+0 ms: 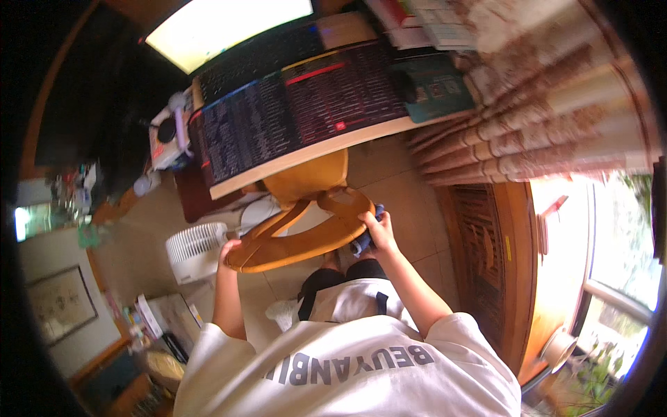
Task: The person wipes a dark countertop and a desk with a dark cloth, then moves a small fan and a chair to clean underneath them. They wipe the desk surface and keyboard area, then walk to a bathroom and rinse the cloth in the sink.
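A wooden chair (312, 237) with a curved, open backrest stands before me, its seat partly under the desk edge (312, 151). My left hand (229, 253) grips the left end of the backrest's top rail. At the rail's right end, my right hand (378, 232) has its thumb over the wood. A crumpled blue cloth (365, 242) is at my right hand, partly hidden by it; whether the hand holds it too, I cannot tell.
A long printed desk mat (302, 99), a keyboard and a lit screen (229, 26) are on the desk. A white slatted appliance (195, 250) stands on the floor at left. Patterned curtains (521, 120) hang at right, above a carved wooden cabinet (482, 250).
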`<state>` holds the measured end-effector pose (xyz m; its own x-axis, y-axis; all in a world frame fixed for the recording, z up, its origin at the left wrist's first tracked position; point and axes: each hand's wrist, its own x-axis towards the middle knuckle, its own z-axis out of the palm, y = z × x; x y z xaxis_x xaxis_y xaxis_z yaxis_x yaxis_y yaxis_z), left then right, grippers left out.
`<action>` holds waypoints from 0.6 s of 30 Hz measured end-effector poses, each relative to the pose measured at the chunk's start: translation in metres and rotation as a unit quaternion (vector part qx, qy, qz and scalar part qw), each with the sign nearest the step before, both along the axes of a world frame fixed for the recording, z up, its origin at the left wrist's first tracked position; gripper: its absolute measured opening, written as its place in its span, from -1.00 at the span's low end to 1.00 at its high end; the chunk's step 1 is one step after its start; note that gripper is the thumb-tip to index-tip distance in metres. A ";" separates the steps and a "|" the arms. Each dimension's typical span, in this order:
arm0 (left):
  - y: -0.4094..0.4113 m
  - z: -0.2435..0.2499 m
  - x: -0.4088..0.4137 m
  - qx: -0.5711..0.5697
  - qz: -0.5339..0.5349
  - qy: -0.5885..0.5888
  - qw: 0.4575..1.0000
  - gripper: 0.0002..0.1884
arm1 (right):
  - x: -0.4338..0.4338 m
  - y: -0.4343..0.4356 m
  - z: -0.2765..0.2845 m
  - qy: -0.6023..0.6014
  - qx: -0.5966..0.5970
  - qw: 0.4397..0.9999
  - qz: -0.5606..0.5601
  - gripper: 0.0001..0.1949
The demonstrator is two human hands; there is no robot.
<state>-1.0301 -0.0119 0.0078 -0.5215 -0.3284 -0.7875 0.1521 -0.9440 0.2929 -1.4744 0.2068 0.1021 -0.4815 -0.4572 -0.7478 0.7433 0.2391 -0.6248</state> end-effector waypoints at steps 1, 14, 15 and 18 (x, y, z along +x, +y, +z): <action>-0.002 -0.010 0.010 -0.088 -0.023 -0.130 0.987 -0.58 | 0.002 0.000 -0.013 0.040 -0.008 0.999 0.008 -0.34; -0.024 -0.038 -0.016 -0.001 0.046 -0.197 0.979 -0.79 | -0.002 0.064 -0.030 -0.122 -0.103 0.985 -0.067 -0.57; -0.031 -0.034 -0.015 0.021 0.055 -0.187 0.981 -0.79 | -0.003 0.081 -0.034 -0.185 -0.105 0.974 -0.074 -0.69; -0.039 -0.042 -0.007 0.039 0.109 -0.165 0.979 -0.81 | 0.002 0.148 -0.071 -0.116 -0.026 0.971 -0.206 -0.74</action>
